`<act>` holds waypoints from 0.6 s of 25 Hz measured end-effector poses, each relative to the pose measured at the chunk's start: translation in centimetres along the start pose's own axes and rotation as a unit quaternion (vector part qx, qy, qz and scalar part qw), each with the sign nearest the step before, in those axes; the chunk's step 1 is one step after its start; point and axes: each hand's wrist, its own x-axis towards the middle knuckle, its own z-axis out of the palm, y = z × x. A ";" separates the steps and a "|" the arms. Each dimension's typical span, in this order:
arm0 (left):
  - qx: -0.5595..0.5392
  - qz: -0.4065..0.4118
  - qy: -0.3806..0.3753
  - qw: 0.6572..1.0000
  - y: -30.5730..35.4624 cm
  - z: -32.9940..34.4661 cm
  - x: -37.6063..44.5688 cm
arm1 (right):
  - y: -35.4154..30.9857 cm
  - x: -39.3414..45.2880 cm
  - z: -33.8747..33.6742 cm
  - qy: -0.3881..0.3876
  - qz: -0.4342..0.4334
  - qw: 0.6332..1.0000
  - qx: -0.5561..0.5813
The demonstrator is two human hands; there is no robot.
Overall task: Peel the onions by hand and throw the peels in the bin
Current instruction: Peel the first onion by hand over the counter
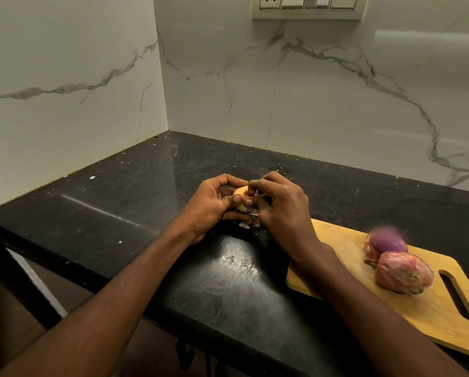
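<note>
**Peeling a small onion over the desk: grip notes**

Centre of the frame: both hands are wrapped round one small, pale yellowish onion with a purple patch showing (243, 199), held just above the glossy black stone desk (135, 202). The left hand (214, 205) cups it with curled fingers and the thumb across the front. The right hand (279, 205) pinches at the top with its fingertips, looks like it's picking at the skin. A few papery peel scraps (251, 223) lie right under the hands.

Lower right, on the light wooden chopping board with a handle slot (434, 308), sit two more: a mostly peeled purple onion (388, 244) and, touching it, an unpeeled pinkish-red onion with dry skin (404, 272).

My take: the bulb is light and firm, so cradle it in the palm. The dry skin is thin and brittle and will probably tear into bits; start at the root or tip end. The bared flesh looks smooth, likely slippery. No bin in view.
</note>
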 end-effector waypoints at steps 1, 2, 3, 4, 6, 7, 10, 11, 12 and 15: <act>0.005 -0.001 0.006 1.000 0.0 0.0 0.1 | -0.1 0.0 0.2 0.000 0.003 1.000 -0.006; 0.010 -0.002 0.009 1.000 -0.1 0.0 0.1 | -0.1 0.0 0.3 -0.001 0.006 1.000 -0.011; 0.012 -0.004 0.009 1.000 -0.1 0.0 0.1 | -0.1 0.0 0.4 -0.004 0.013 1.000 -0.010; 0.011 -0.007 0.005 1.000 -0.1 -0.1 0.2 | -0.1 0.0 0.4 -0.009 0.023 1.000 -0.004; 0.014 -0.011 -0.005 1.000 -0.2 -0.1 0.2 | 0.1 0.0 0.2 -0.031 0.046 0.998 0.012; 0.017 -0.012 -0.007 1.000 -0.2 -0.1 0.3 | 0.2 0.0 0.0 -0.043 0.052 0.998 0.017; 0.017 -0.014 -0.004 1.000 -0.1 0.0 0.3 | 0.3 0.1 -0.1 -0.038 0.049 0.998 0.018; 0.014 -0.014 -0.002 1.000 -0.1 0.0 0.3 | 0.4 0.1 -0.2 -0.026 0.045 0.998 0.019; 0.011 -0.014 0.001 1.000 -0.1 0.0 0.4 | 0.4 0.1 -0.3 -0.015 0.039 0.999 0.021; 0.001 -0.013 0.006 1.000 0.0 -0.2 0.4 | 0.6 0.1 -0.6 -0.006 0.031 0.998 0.046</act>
